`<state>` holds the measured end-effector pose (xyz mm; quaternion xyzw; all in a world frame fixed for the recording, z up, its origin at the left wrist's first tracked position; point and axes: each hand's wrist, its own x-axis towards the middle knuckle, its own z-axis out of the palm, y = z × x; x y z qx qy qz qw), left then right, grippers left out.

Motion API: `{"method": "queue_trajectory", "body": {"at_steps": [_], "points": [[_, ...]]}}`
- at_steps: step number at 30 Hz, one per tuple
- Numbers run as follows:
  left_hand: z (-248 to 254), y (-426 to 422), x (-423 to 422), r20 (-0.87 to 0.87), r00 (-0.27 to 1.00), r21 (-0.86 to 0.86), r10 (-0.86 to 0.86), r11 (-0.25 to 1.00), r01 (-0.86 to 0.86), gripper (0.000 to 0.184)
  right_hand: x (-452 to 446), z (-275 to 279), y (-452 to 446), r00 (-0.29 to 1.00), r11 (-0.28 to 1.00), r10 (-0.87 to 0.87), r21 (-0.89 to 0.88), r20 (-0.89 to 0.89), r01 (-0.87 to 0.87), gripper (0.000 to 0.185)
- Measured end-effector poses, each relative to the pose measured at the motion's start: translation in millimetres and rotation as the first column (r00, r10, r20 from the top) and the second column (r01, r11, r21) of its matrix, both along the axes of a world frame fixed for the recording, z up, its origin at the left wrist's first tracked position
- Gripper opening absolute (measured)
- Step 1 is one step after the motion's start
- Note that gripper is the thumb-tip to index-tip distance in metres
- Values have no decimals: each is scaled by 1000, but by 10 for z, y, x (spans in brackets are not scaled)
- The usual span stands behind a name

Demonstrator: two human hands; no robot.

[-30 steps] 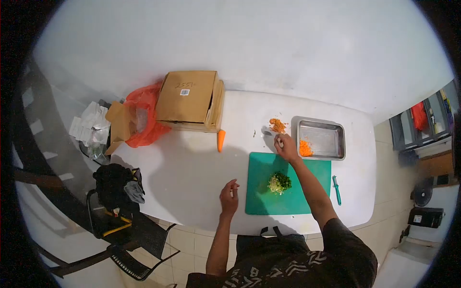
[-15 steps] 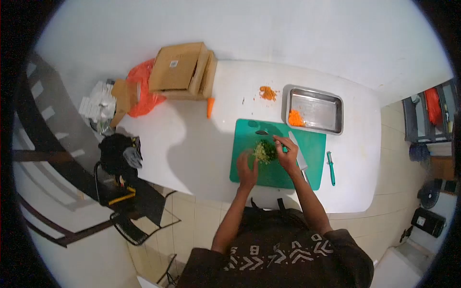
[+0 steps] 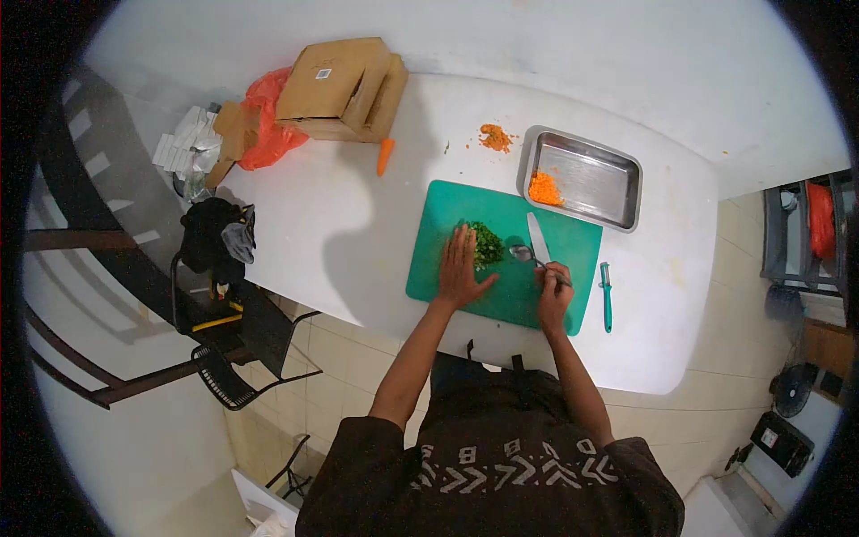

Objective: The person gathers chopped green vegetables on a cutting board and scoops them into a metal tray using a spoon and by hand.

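Observation:
Chopped green herbs (image 3: 486,243) lie in a small heap on the green cutting board (image 3: 438,210). My left hand (image 3: 460,271) is open at the heap's left side, fingers stretched together and thumb apart. In my right hand (image 3: 554,300) is a metal spoon (image 3: 521,252), its bowl pointing left, just right of the herbs. A knife (image 3: 537,234) lies on the board behind the spoon. My right hand hides its handle.
A metal tray (image 3: 598,183) with chopped carrot (image 3: 544,188) stands at the board's upper right. A green peeler (image 3: 607,300) lies to the right. Orange scraps (image 3: 494,137), a carrot piece (image 3: 385,157), a cardboard box (image 3: 331,80) and a red plastic bag (image 3: 261,125) are farther back.
My right hand has moved back with the spoon, whose bowl went from above the herbs to their right. My left hand's fingers have straightened beside the heap. The whole view has shifted.

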<state>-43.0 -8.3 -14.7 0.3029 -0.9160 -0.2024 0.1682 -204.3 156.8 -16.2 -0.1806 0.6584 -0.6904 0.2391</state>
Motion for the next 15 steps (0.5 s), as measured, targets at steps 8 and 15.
{"method": "queue_trajectory", "body": {"at_steps": [8, 15], "points": [[-20, -115, -179, -5, 1000, -34, -16, 999, 16, 104, -108, 37, 143, 972, 971, 187, 176, -145, -161, 22], [-90, -165, -227, 26, 999, 4, -29, 1000, 29, 99, 93, -97, 68, 925, 960, 193, 256, -328, -110, 24]]}}
